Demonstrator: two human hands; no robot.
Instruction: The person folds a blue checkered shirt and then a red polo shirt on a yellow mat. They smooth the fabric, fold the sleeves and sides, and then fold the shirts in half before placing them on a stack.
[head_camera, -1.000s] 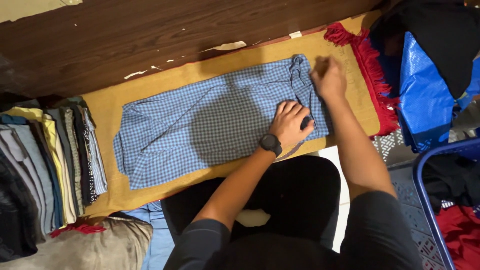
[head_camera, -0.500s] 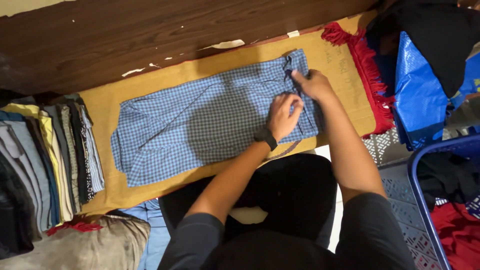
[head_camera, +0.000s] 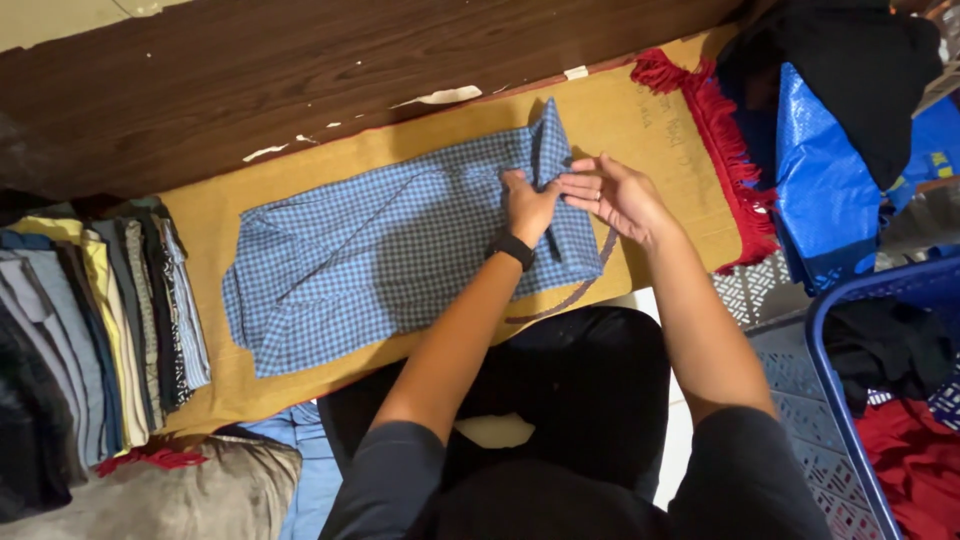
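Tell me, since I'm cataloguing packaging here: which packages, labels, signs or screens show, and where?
Blue woven plastic bag: far right, beside the red fringe, shiny blue, dark cloth piled on top.
Faint dark marking: on the tan board, right of the checked shirt; too small to make out.
No screens or signs.

Tan cardboard sheet (head_camera: 660, 130) on floor; blue checked shirt (head_camera: 380, 260) flat on it.
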